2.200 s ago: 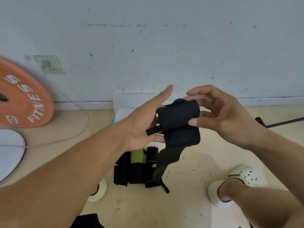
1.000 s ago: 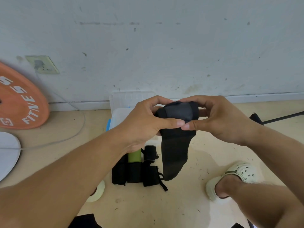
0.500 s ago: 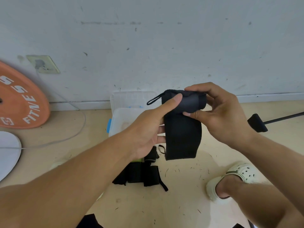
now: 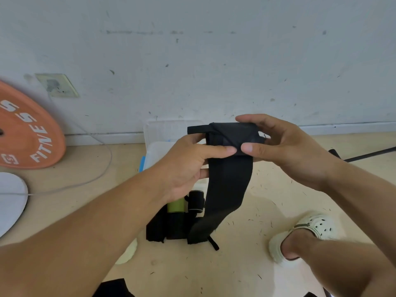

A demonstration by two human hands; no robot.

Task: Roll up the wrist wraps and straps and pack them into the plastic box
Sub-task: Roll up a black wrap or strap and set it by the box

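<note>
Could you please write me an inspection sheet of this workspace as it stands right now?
Surface: beige floor, strewn with small dark specks.
Job's things: long black fabric wrist wrap, partly rolled at the top, tail hanging down; clear plastic box behind the hands; dark rolled wraps and one green roll on the floor.
Clutter: orange weight plate leaning on the wall; white disc.
Grippers: left hand and right hand both pinch the wrap's roll.
Cables: thin white cable running from the wall socket.
Surroundings: scuffed white wall; white perforated clog on a foot.
</note>
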